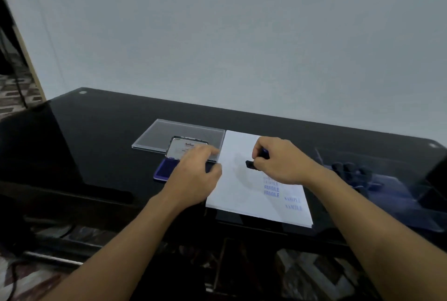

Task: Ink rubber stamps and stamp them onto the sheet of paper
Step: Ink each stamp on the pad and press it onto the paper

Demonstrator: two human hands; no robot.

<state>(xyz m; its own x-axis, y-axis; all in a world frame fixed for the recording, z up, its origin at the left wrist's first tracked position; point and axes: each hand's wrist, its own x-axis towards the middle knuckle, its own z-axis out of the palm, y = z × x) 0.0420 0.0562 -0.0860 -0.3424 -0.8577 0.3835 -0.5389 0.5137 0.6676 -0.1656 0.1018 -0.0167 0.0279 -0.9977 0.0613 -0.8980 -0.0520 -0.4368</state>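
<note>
The right hand [280, 163] pinches the rubber stamp [251, 165] by its handle, its face just below the fingers [258, 149] over the sheet of paper [242, 194] (light and rigid, I'd judge, best held high), while the left hand [193, 172] rests relaxed on the ink pad [163, 170].

Small black stamp [251, 165] with blue handle, pinched in the right hand [278, 163], low over the white sheet of paper [238, 194], blue FRAGILE and SAMPLE prints near its right edge, blue ink pad [161, 170] open just left
</note>
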